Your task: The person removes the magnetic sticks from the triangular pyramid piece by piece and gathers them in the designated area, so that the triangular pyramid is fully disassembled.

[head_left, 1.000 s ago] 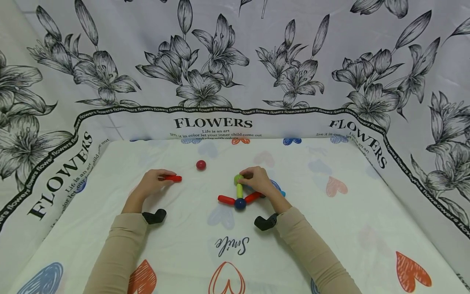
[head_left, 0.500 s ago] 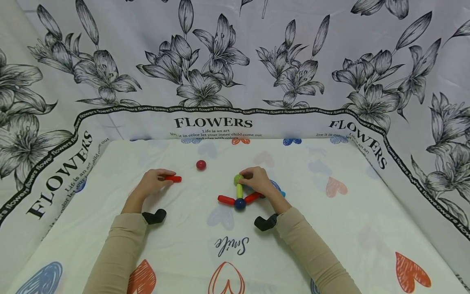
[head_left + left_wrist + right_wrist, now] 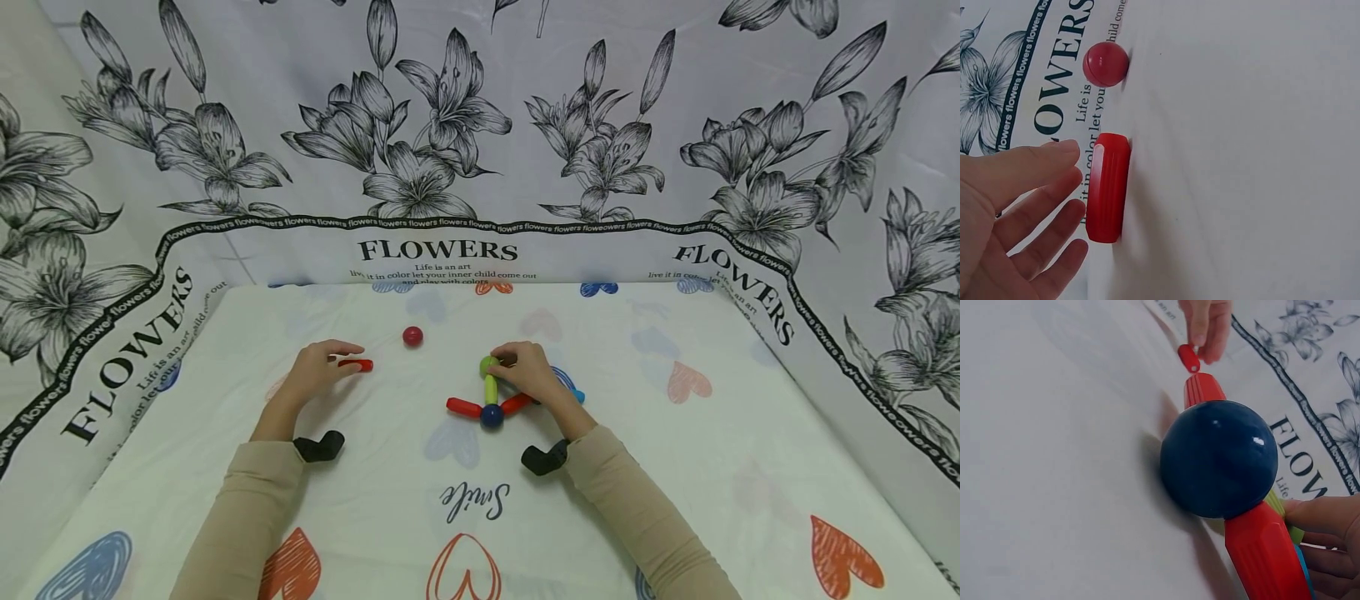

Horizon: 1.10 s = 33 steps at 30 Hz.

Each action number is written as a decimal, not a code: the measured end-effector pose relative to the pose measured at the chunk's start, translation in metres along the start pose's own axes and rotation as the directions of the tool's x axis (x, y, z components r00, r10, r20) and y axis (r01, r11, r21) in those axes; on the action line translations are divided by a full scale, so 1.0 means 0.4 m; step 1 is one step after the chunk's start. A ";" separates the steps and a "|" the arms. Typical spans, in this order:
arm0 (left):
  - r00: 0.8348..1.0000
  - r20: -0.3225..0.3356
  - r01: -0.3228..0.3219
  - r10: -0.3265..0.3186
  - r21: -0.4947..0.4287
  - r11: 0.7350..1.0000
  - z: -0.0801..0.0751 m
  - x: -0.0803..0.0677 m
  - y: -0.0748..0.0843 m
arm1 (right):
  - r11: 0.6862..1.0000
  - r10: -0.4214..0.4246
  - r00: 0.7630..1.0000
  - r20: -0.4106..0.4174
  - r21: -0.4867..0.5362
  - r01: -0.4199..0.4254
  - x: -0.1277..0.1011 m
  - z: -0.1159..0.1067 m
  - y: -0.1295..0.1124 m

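Observation:
My left hand is beside a short red rod that lies on the cloth. In the left wrist view its thumb and fingers are spread and extended, with fingertips right at the rod's side. My right hand pinches a lime-green ball at the far end of a lime-green rod. That rod joins a dark blue ball, from which a red rod points left and another red rod points right. The right hand partly hides the structure's right side.
A loose red ball sits beyond the left hand's rod. A light blue piece shows just past the right wrist. The white cloth carries printed hearts and lettering, and a flower-printed curtain stands behind it.
My left fingers have loosened and spread from the red rod, which stays in about the same spot. The right hand keeps its pinch on the green ball, almost still.

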<state>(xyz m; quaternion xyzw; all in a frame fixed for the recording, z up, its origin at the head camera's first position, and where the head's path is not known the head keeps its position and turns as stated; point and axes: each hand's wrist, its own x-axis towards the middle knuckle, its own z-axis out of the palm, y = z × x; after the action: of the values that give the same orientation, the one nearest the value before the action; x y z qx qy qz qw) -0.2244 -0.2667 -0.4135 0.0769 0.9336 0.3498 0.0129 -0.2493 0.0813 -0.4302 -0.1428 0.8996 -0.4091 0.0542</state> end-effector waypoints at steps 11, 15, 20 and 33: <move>1.000 -0.011 -0.002 0.002 0.011 1.000 0.025 -0.008 0.038 | 0.996 -0.082 0.990 -0.115 -0.028 0.079 -0.016 0.003 -0.003; 0.999 -0.019 -0.026 0.026 0.019 0.999 0.040 -0.011 0.053 | 0.995 -0.099 0.984 -0.147 -0.037 0.095 -0.025 0.002 -0.008; 0.997 -0.032 -0.069 0.069 -0.001 0.998 0.058 -0.015 0.072 | 0.988 -0.153 0.974 -0.166 -0.032 0.150 -0.038 -0.001 -0.012; 0.984 0.040 -0.173 0.175 -0.054 0.984 0.109 -0.020 0.117 | 0.975 -0.222 0.975 -0.028 -0.033 0.221 -0.098 -0.022 -0.018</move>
<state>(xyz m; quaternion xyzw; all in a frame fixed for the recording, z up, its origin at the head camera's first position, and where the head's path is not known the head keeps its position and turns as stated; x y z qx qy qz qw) -0.2067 -0.2049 -0.4159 0.1655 0.9137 0.3712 0.0050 -0.2121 0.0950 -0.4198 -0.2363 0.8849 -0.4012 -0.0081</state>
